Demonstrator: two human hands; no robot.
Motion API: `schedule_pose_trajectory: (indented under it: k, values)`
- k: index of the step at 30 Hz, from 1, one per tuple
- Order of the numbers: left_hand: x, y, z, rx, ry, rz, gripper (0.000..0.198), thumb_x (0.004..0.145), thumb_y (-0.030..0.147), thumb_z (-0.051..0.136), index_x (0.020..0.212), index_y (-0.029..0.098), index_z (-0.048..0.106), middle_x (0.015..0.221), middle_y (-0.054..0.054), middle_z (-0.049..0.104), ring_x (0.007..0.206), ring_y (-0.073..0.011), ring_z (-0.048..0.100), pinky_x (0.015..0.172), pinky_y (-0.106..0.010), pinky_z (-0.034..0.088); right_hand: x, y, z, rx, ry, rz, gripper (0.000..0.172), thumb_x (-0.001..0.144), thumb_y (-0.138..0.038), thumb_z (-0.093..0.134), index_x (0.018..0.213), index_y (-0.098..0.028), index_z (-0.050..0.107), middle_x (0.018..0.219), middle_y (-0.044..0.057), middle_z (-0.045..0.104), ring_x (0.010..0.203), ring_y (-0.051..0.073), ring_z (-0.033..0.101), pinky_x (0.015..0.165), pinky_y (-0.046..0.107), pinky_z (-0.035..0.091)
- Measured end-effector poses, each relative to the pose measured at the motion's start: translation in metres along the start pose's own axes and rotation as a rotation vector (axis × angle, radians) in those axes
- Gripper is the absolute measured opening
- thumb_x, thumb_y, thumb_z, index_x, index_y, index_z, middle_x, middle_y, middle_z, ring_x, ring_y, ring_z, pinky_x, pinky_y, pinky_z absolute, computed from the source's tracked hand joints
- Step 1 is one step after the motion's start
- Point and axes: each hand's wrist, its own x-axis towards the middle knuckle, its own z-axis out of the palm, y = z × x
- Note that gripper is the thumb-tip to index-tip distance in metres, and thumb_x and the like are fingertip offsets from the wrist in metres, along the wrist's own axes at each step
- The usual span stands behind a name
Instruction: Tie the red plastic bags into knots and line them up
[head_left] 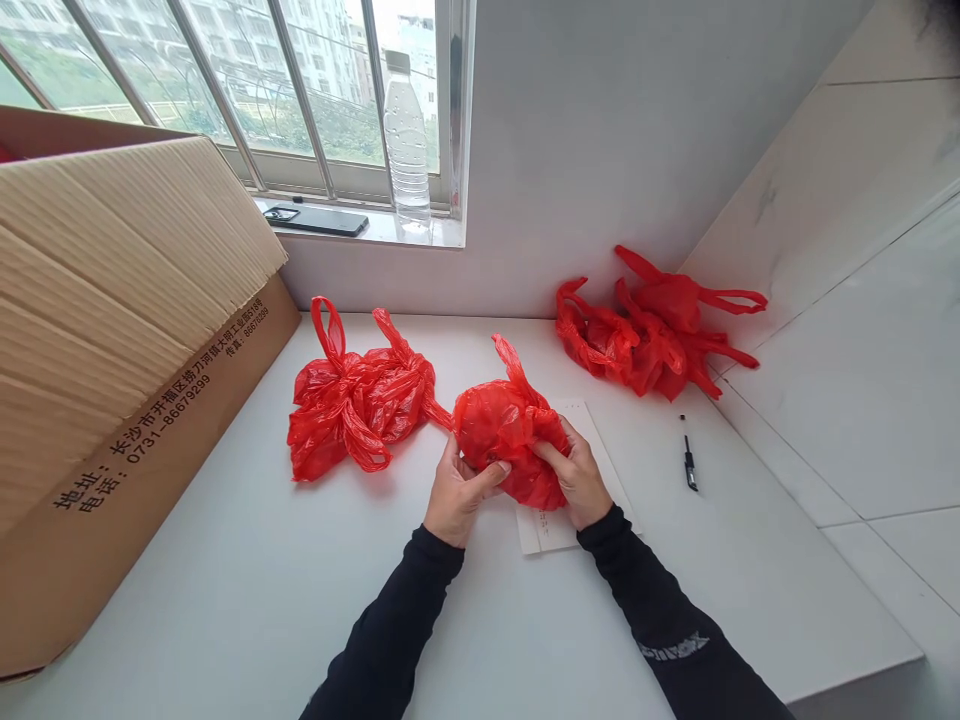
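Note:
My left hand (459,492) and my right hand (577,480) both grip a crumpled red plastic bag (506,420) held just above the white counter (315,600), fingers closed into its folds. One handle of the bag sticks up at the top. A sheet of white paper (544,530) lies under the hands. To the left lies a bunch of knotted red bags (356,400), touching the held bag by a stretched handle. Both arms wear black sleeves.
A large cardboard box (127,330) with printed lettering fills the left side. A pile of red bags (652,325) sits in the back right corner. A black pen (688,465) lies near the right wall. On the windowsill stand a clear bottle (406,140) and a phone (315,218).

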Motion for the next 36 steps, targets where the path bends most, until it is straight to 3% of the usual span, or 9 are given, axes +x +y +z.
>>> schedule_pose_trajectory:
  k: [5,10,16,20,25,30,33,36]
  values:
    - [0.003,-0.001,-0.002,-0.04,0.026,0.093,0.069,0.067,0.022,0.086,0.127,0.023,0.052,0.116,-0.009,0.069,0.104,-0.0263,0.068,0.084,-0.038,0.059,-0.002,-0.002,0.001,-0.076,-0.09,0.014,0.039,0.082,-0.037,0.072,0.118,-0.026,0.062,0.109,0.003,0.072,0.103,0.025,0.066,0.095,0.04,0.053]
    - [0.007,-0.007,-0.003,0.069,0.014,0.201,0.074,0.066,0.021,0.087,0.131,0.022,0.052,0.128,-0.011,0.065,0.123,-0.0293,0.061,0.103,-0.042,0.051,-0.002,0.0,0.0,-0.109,-0.044,-0.034,0.039,0.081,-0.036,0.074,0.117,-0.026,0.062,0.111,0.003,0.071,0.101,0.024,0.066,0.093,0.039,0.054]
    - [0.008,-0.003,-0.007,-0.043,0.099,0.161,0.078,0.067,0.022,0.087,0.134,0.027,0.048,0.133,-0.011,0.062,0.124,-0.0331,0.06,0.093,-0.047,0.058,-0.003,-0.003,0.0,-0.062,-0.11,0.001,0.049,0.086,-0.037,0.07,0.131,-0.028,0.053,0.118,0.005,0.068,0.109,0.024,0.065,0.098,0.041,0.053]
    - [0.008,0.005,-0.008,-0.102,0.144,0.168,0.084,0.066,0.022,0.087,0.138,0.03,0.045,0.141,-0.011,0.057,0.129,-0.0333,0.055,0.093,-0.045,0.058,-0.001,0.001,-0.001,-0.103,-0.154,0.029,0.059,0.083,-0.037,0.075,0.136,-0.029,0.049,0.104,0.003,0.069,0.101,0.024,0.067,0.092,0.042,0.056]
    - [0.004,0.007,-0.003,-0.011,0.101,0.145,0.086,0.066,0.023,0.087,0.14,0.027,0.044,0.139,-0.013,0.058,0.129,-0.035,0.055,0.091,-0.045,0.059,0.002,0.007,-0.004,-0.15,-0.105,-0.038,0.053,0.084,-0.036,0.074,0.132,-0.027,0.053,0.096,0.002,0.069,0.101,0.024,0.067,0.091,0.041,0.056]
    - [0.002,0.006,0.0,-0.015,0.055,0.119,0.087,0.067,0.024,0.086,0.141,0.029,0.041,0.139,-0.012,0.058,0.128,-0.0345,0.057,0.092,-0.047,0.059,0.001,0.006,-0.003,-0.14,-0.052,-0.107,0.041,0.087,-0.032,0.069,0.127,-0.025,0.058,0.111,0.004,0.069,0.106,0.023,0.066,0.097,0.039,0.053]
    - [0.003,0.005,0.0,0.019,0.017,0.067,0.083,0.071,0.027,0.085,0.141,0.03,0.04,0.136,-0.012,0.059,0.12,-0.033,0.063,0.091,-0.05,0.06,0.0,0.005,-0.004,-0.158,0.056,-0.205,0.029,0.09,-0.028,0.065,0.118,-0.024,0.063,0.116,0.004,0.069,0.107,0.022,0.066,0.097,0.037,0.053]
    - [0.004,0.003,-0.002,0.051,0.037,-0.009,0.078,0.074,0.032,0.083,0.139,0.025,0.041,0.125,-0.013,0.065,0.103,-0.03,0.071,0.09,-0.05,0.059,-0.002,0.004,-0.005,-0.265,0.221,-0.315,0.022,0.091,-0.024,0.061,0.111,-0.024,0.067,0.107,0.003,0.07,0.101,0.021,0.066,0.092,0.036,0.054]
